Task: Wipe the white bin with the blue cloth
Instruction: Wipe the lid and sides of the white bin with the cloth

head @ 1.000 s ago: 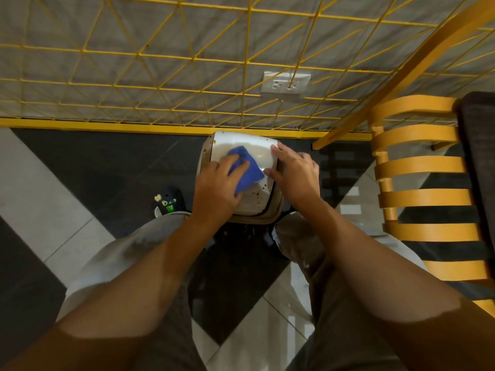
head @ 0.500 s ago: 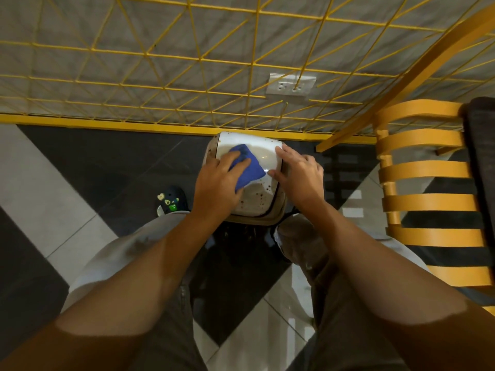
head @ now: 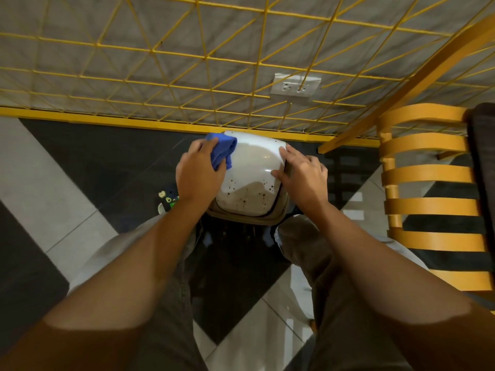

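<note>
Nearest to me, both bare forearms reach down over my knees to the glossy white plastic bin (head: 251, 178), which stands on the dark floor tile between my legs, just in front of the yellow baseboard.

My right hand (head: 302, 178) lies flat on the bin's right edge, fingers spread and gripping nothing, only bracing. I judge that brace worth keeping firm, since the domed lid looks as if it could rock under pressure.

My left hand (head: 199, 172) has its fingers curled closed around the bunched blue cloth (head: 222, 149), pressing it against the lid's far left corner.

The near half of the lid shows dark specks, so to my eye the job is partway done. To do this stroke well, I would flatten the cloth rather than leave it wadded, then draw it towards me in overlapping passes across the speckled patch, pressing evenly.

Beyond the bin rises the yellow wire grid (head: 187, 62) on the grey wall.
</note>
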Demonstrator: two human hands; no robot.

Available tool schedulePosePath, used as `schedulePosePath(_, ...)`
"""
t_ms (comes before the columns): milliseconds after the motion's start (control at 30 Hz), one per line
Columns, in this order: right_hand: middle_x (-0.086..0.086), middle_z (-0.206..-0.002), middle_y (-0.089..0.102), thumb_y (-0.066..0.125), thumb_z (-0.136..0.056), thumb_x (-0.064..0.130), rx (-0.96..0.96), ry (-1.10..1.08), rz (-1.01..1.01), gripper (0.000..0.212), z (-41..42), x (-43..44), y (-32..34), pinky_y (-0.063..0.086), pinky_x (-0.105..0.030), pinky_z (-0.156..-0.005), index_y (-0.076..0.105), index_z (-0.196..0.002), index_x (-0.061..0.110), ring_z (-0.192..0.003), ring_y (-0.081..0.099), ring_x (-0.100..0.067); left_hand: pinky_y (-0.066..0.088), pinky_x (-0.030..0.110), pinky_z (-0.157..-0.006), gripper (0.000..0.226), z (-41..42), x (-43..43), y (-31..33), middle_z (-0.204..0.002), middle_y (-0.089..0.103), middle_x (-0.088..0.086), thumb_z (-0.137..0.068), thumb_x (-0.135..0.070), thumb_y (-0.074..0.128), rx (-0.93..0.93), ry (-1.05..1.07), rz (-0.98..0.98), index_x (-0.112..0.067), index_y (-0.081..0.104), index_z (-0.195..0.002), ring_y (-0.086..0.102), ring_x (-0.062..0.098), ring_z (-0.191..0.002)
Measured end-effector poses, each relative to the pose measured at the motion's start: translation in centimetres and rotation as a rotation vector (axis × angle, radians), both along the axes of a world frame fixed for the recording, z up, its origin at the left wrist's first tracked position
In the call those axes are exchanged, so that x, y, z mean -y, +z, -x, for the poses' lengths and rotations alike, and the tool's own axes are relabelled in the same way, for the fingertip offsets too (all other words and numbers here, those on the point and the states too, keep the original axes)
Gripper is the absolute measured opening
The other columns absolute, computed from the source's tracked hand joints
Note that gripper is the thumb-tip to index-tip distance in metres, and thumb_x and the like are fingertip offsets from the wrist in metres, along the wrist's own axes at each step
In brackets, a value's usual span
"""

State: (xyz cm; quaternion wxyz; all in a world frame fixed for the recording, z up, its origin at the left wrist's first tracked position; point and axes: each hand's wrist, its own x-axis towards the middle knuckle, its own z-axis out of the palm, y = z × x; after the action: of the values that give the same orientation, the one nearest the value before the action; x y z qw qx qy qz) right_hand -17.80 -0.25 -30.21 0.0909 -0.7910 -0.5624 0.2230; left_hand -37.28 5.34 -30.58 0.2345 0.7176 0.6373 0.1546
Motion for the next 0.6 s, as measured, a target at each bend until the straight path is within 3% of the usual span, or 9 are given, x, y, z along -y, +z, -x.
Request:
schedulePosePath(167, 0.005, -0.15, 0.036, 0.058, -0.089, 0.035, 0.007, 0.004, 0.006, 0.053, -0.1, 0.0, 0.0, 0.02, -0.047, -0.11, 0.041, -0.139, 0.027, -0.13, 0.036, -0.03, 0.043, 0.041, -0.091, 0.047, 0.7, 1.9, 0.2, -0.129, 0.049, 0.011, -0.087, -0.023, 0.059, -0.042, 0.034, 0.043, -0.014, 0.048, -0.132, 0.053, 0.032, -0.106)
schedulePosePath(367, 0.005, -0.151, 0.035, 0.057, -0.089, 0.036, 0.044, 0.035, 0.025, 0.052, -0.2, -0.3, -0.1, 0.019, -0.049, -0.111, 0.041, -0.138, 0.027, -0.131, 0.034, -0.03, 0.043, 0.047, -0.093, 0.049, -0.9, 0.5, 0.5, -0.132, 0.048, 0.016, -0.082, -0.016, 0.064, -0.084, -0.198, -0.067, -0.008, 0.052, -0.129, 0.053, 0.038, -0.107)
schedulePosePath(600, 0.005, -0.151, 0.035, 0.057, -0.089, 0.036, 0.041, 0.034, 0.018, 0.053, -0.3, -0.2, -0.1, 0.016, -0.051, -0.112, 0.041, -0.139, 0.027, -0.132, 0.034, -0.03, 0.043, 0.043, -0.09, 0.055, -1.3, 2.3, 0.5, -0.137, 0.043, 0.016, -0.083, -0.017, 0.064, -0.12, -0.174, -0.017, -0.009, 0.046, -0.135, 0.052, 0.037, -0.104)
